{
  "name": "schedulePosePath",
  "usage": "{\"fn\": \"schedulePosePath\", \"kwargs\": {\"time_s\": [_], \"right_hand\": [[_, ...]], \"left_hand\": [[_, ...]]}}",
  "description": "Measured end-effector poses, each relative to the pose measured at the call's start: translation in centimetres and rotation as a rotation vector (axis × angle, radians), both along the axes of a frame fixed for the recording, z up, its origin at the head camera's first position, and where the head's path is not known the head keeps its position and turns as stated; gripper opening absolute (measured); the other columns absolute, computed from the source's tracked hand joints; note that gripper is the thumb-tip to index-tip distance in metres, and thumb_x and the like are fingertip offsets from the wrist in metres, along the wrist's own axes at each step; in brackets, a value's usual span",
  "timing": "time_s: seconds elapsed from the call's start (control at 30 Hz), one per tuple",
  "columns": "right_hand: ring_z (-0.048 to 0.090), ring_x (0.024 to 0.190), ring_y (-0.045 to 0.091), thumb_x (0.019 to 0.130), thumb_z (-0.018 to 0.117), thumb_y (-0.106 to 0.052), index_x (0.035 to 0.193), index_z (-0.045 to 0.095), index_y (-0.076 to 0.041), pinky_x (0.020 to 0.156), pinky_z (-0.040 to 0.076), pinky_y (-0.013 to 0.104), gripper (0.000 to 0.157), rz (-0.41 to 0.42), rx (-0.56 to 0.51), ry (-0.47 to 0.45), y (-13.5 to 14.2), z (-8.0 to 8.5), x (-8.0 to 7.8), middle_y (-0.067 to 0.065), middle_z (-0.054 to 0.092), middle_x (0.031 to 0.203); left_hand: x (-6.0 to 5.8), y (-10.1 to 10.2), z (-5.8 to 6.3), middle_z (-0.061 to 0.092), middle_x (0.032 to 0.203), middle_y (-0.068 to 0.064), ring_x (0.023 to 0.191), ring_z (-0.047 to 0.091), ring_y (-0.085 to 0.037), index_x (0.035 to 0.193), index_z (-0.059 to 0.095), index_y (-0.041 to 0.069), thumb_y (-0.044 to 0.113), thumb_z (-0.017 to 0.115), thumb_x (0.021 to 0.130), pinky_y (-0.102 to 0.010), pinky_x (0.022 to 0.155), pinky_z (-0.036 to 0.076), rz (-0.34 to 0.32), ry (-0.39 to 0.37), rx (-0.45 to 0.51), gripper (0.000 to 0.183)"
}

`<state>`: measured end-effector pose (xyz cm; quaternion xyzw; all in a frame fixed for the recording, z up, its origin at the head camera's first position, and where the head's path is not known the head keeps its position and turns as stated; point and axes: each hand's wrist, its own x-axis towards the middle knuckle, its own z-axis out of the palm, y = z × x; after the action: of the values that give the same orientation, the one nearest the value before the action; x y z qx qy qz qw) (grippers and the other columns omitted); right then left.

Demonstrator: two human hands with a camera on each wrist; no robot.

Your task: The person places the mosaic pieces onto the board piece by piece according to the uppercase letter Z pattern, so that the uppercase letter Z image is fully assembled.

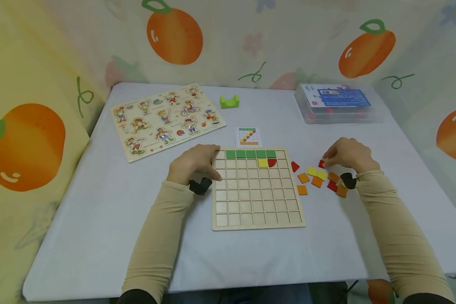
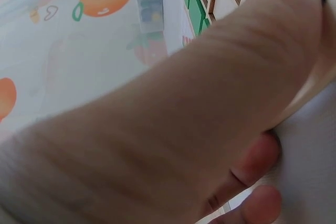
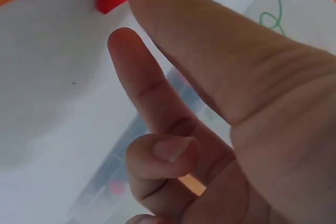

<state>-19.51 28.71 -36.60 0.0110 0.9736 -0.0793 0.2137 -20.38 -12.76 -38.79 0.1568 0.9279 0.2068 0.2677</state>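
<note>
The grid board (image 1: 244, 207) is pale wood ruled with brown lines, bearing five green tiles (image 1: 251, 154), one yellow tile (image 1: 263, 163) and one red tile (image 1: 271, 162); the loose tiles (image 1: 317, 181) are orange, yellow and red, the counter (image 1: 98, 219) white. Green, yellow, red and orange marks pattern the white card (image 1: 248, 137); the sleeves (image 1: 161, 236) are tan, the backdrop cloth (image 1: 288, 33) printed with orange fruit (image 1: 175, 36)

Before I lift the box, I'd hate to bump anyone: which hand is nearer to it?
Right. The right hand is on the near side of the box, pinching a red piece; the left hand is farther off, to its left, gripping the board.
</note>
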Motion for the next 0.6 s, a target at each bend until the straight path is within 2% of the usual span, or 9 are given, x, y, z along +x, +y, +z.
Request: {"fn": "schedulePosePath", "kwargs": {"time_s": [0.23, 0.47, 0.6], "right_hand": [[0.057, 0.115, 0.046, 0.091, 0.080, -0.033, 0.116, 0.078, -0.008, 0.081, 0.051, 0.056, 0.036, 0.004, -0.040, 0.007, 0.3, -0.8, 0.0, 0.028, 0.066, 0.132], [0.060, 0.114, 0.046, 0.092, 0.079, -0.029, 0.120, 0.076, -0.007, 0.078, 0.055, 0.054, 0.036, 0.005, -0.013, 0.105, -0.1, -1.2, 0.3, 0.026, 0.069, 0.130], [0.059, 0.117, 0.046, 0.093, 0.077, -0.025, 0.125, 0.073, -0.003, 0.084, 0.054, 0.056, 0.039, 0.003, -0.035, 0.100, -0.2, -1.5, 0.6, 0.026, 0.069, 0.128]], "left_hand": [[0.0, 0.0, 0.0, 0.065, 0.104, -0.006, 0.100, 0.056, -0.021, 0.160, 0.035, 0.008, 0.029, 0.089, 0.081, -0.036, 0.090, 0.048, -0.019, 0.009, 0.012, 0.098], [-0.1, -0.3, 0.0, 0.065, 0.114, -0.008, 0.107, 0.055, -0.024, 0.161, 0.034, 0.009, 0.028, 0.089, 0.082, -0.041, 0.098, 0.049, -0.007, 0.000, 0.008, 0.098], [-0.1, -0.2, -0.1, 0.064, 0.121, -0.009, 0.110, 0.055, -0.025, 0.159, 0.036, 0.009, 0.028, 0.089, 0.081, -0.042, 0.100, 0.048, -0.009, -0.009, 0.017, 0.096]]}}
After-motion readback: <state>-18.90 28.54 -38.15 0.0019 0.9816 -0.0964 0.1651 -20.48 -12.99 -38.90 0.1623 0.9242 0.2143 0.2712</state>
